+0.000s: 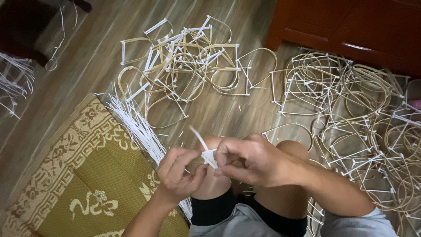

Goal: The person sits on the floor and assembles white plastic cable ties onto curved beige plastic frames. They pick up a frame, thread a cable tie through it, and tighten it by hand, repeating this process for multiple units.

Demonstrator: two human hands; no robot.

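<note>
Left hand (179,172) and right hand (246,159) pinched together on a white strip (205,149) above the knees; bare floor (210,115) ahead, woven mat (87,175) edge left, bamboo frames (351,114) crowding right.

The strip (206,149) pinched between the left hand (180,173) and the right hand (247,160) is white. The bundle of strips (138,127) on the floor is white too. The bent frames (193,61) are pale tan, bound with white at the joints, as is the tangled heap (364,114). The mat (83,175) is olive-gold with a cream floral and key-fret border. The floor (101,48) is grey-brown woodgrain. The cabinet (351,26) is red-brown. The shorts (245,221) are grey over black.
</note>
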